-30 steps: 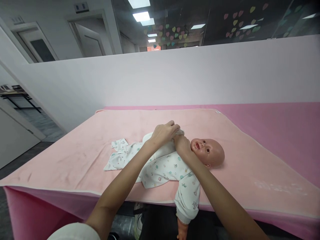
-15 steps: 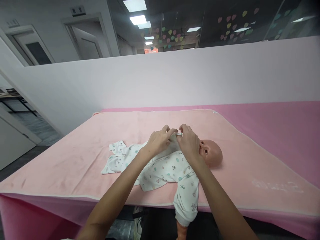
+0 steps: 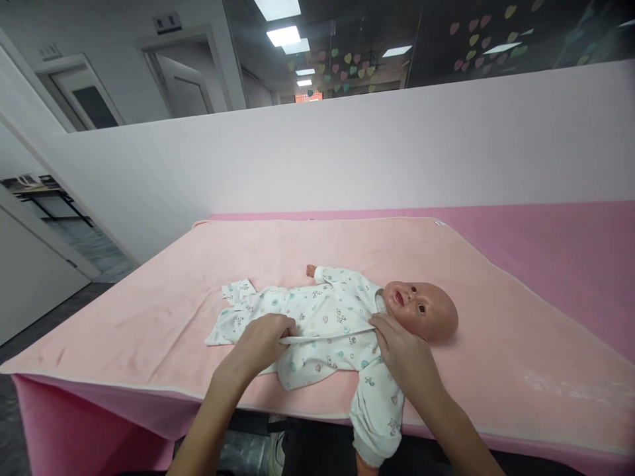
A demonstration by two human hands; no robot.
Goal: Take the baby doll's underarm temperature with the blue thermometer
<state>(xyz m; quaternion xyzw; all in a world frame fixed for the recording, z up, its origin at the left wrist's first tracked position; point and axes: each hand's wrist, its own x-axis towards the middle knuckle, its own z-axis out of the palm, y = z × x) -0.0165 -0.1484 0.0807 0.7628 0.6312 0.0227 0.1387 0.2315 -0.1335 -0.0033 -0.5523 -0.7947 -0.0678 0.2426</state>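
Note:
A baby doll [image 3: 421, 311] lies on its back, head to the right, dressed in a white baby shirt [image 3: 322, 311] and matching trousers [image 3: 231, 317] with small printed figures. My left hand [image 3: 265, 340] pinches the lower end of the shirt's front edge near the doll's waist. At the neckline, my right hand [image 3: 404, 354] grips the upper end of the same edge. Between them the edge is drawn into a straight line across the chest. One sleeve points away, with a small doll hand [image 3: 311, 271] showing. The nearer sleeve [image 3: 378, 410] hangs over the table's front edge.
A peach blanket [image 3: 149, 297] with a pale border covers much of the pink table surface [image 3: 560, 264]. Behind it rises a white partition [image 3: 347, 158] with dark glass above. The person's dark-clothed lap [image 3: 317, 449] is below the front edge.
Both hands came from the doll's far side toward me, bringing the shirt's front panel across its chest. The far sleeve and the doll's face now show. The camera view shifted slightly.

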